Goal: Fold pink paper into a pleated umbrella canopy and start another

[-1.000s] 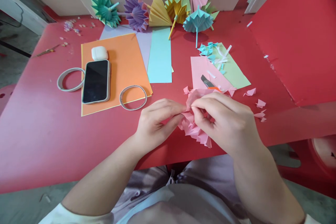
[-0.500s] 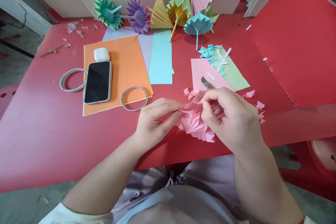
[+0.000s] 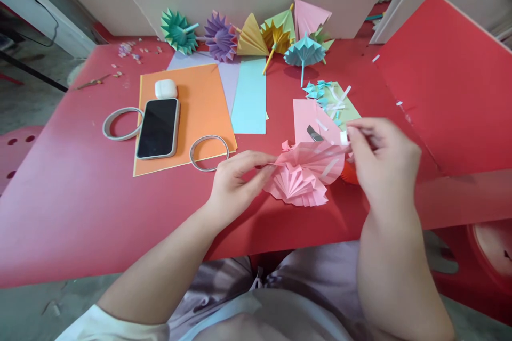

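1. While clamped at both ends: pink pleated paper (image 3: 304, 178), fanned open, low over the desk (image 3: 80, 197) close to its front edge, right of middle.
2. Closed in a pinch on the paper's left tip, thumb against fingers: left hand (image 3: 234, 184).
3. Motion-blurred, fingertips nipping the paper's upper right corner, closed as far as visible: right hand (image 3: 384, 162).
4. Just behind the paper: pink sheet (image 3: 306, 114) with a grey blade (image 3: 314, 133) on it, overlapping a green sheet (image 3: 350, 112) littered with teal and white scraps (image 3: 316, 88).
5. Left of middle: orange sheet (image 3: 196, 101) carrying a phone (image 3: 158, 128), screen dark, and a white earbud case (image 3: 165, 88) just behind it.
6. On the orange sheet's near right corner: tape ring (image 3: 208, 152). On bare desk just left of the phone: second tape ring (image 3: 121, 123).
7. Between orange and pink sheets: light blue sheet (image 3: 250, 96), lilac sheet (image 3: 230, 77) partly under it.
8. Along the far edge: row of folded paper umbrellas (image 3: 276, 37) in teal, purple, yellow, green, pink, blue.
9. At the right edge: red panel (image 3: 448, 90), tilted up.
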`<state>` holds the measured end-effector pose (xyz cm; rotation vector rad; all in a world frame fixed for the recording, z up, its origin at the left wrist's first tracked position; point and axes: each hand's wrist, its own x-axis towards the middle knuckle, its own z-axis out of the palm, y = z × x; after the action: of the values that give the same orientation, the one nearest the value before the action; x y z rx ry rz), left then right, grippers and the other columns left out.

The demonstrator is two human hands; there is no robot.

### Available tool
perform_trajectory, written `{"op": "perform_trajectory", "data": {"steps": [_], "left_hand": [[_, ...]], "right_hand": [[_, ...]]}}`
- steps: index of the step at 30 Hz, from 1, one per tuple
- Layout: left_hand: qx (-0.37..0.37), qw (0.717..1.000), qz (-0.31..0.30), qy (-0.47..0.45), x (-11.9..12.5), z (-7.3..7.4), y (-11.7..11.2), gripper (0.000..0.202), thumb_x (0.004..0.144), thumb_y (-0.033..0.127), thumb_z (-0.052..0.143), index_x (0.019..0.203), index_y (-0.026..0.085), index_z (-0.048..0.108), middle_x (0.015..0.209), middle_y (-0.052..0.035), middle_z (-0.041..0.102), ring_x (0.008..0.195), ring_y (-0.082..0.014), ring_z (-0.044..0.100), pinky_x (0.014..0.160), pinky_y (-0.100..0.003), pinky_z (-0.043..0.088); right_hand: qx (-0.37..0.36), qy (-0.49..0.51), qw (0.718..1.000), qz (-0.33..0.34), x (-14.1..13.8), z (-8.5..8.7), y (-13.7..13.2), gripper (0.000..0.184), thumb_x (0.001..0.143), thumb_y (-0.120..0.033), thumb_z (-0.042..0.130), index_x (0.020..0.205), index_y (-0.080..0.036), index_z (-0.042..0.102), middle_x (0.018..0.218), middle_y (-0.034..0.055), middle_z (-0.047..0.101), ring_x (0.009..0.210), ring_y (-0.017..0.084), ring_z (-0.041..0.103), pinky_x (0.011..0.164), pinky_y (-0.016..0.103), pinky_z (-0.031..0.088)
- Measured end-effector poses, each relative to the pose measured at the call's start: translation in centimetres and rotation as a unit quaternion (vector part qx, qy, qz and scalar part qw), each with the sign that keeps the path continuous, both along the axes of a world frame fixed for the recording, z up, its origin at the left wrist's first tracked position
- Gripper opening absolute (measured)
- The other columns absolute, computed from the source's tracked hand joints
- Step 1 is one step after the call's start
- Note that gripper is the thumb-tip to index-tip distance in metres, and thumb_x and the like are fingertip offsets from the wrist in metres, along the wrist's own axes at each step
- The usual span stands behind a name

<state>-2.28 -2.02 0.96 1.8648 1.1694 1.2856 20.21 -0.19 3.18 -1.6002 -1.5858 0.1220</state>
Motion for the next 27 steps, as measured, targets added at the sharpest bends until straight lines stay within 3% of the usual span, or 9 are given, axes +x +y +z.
{"op": "perform_trajectory", "data": {"steps": [3,7,9,13,17,20,23,25,27], "left_hand": [[-0.013,1.000,0.013,-0.013,0.1,0.0,0.1,0.006,0.080,0.017,0.062,0.080,0.018,0.069,0.075,-0.0017,0.070,0.066,-0.0110,0.063,0.062,-0.021,0.050],[-0.033,0.999,0.028,-0.021,0.1,-0.2,0.2,0.005,0.079,0.019,0.064,0.079,0.018,0.069,0.074,-0.0008,0.070,0.066,-0.0104,0.061,0.064,-0.021,0.049],[-0.058,0.998,0.035,-0.016,0.1,-0.2,0.2,0.006,0.080,0.020,0.063,0.079,0.018,0.069,0.074,-0.0004,0.070,0.067,-0.0102,0.061,0.065,-0.021,0.049],[-0.083,0.995,0.048,-0.018,0.2,-0.1,0.1,0.007,0.080,0.019,0.062,0.080,0.019,0.069,0.075,0.0005,0.069,0.068,-0.0096,0.060,0.066,-0.020,0.048],[-0.090,0.994,0.054,-0.019,0.2,0.0,0.0,0.006,0.079,0.020,0.063,0.079,0.019,0.069,0.074,0.0012,0.069,0.068,-0.0090,0.060,0.066,-0.020,0.048],[-0.100,0.993,0.059,-0.021,0.2,0.1,0.0,0.006,0.079,0.020,0.063,0.079,0.019,0.069,0.075,0.0009,0.069,0.069,-0.0091,0.059,0.066,-0.020,0.048],[-0.110,0.992,0.061,-0.027,0.2,0.2,0.0,0.006,0.079,0.021,0.063,0.078,0.018,0.069,0.074,0.0005,0.069,0.068,-0.0094,0.059,0.065,-0.020,0.048],[-0.113,0.991,0.057,-0.033,0.2,0.3,0.0,0.007,0.079,0.021,0.063,0.079,0.018,0.069,0.074,0.0003,0.069,0.067,-0.0095,0.059,0.064,-0.020,0.048],[-0.114,0.991,0.051,-0.039,0.2,0.3,0.0,0.007,0.080,0.021,0.063,0.079,0.018,0.069,0.074,0.0004,0.068,0.067,-0.0093,0.059,0.064,-0.020,0.047]], "right_hand": [[-0.014,-0.089,0.994,0.059,0.8,-0.6,0.6,0.034,0.078,-0.007,0.048,0.102,-0.023,0.068,0.093,0.0027,0.072,0.078,0.017,0.067,0.066,0.029,0.052],[0.064,-0.092,0.994,-0.007,0.5,-0.6,0.5,0.038,0.079,-0.008,0.044,0.104,-0.025,0.068,0.098,0.0032,0.071,0.091,0.020,0.065,0.074,0.033,0.053],[0.046,-0.096,0.994,-0.005,0.1,-0.5,0.4,0.034,0.081,-0.011,0.045,0.101,-0.025,0.069,0.096,0.0034,0.071,0.094,0.020,0.064,0.073,0.032,0.052],[-0.042,-0.085,0.994,0.047,-0.2,-0.6,0.5,0.031,0.078,-0.008,0.044,0.088,-0.024,0.069,0.092,0.0014,0.070,0.076,0.016,0.063,0.061,0.028,0.048],[-0.049,-0.041,0.997,0.049,-0.2,-0.7,0.6,0.029,0.073,-0.003,0.041,0.068,-0.022,0.062,0.071,-0.0019,0.064,0.062,0.013,0.059,0.054,0.026,0.043],[-0.020,-0.009,0.999,0.046,-0.6,-0.5,0.4,0.025,0.081,-0.009,0.044,0.088,-0.023,0.063,0.087,0.0002,0.067,0.074,0.015,0.063,0.059,0.027,0.048],[0.063,-0.006,0.997,0.042,-1.3,0.1,-0.2,0.020,0.087,-0.022,0.051,0.104,-0.024,0.061,0.101,0.0032,0.067,0.087,0.017,0.063,0.068,0.030,0.051],[0.111,-0.006,0.990,0.085,-2.0,0.5,-0.7,0.016,0.086,-0.023,0.056,0.101,-0.024,0.062,0.094,0.0028,0.069,0.082,0.016,0.063,0.070,0.030,0.052],[0.120,-0.035,0.974,0.187,-2.8,0.8,-1.2,0.017,0.080,-0.023,0.065,0.097,-0.023,0.063,0.088,0.0022,0.069,0.083,0.017,0.064,0.077,0.032,0.052]]}}
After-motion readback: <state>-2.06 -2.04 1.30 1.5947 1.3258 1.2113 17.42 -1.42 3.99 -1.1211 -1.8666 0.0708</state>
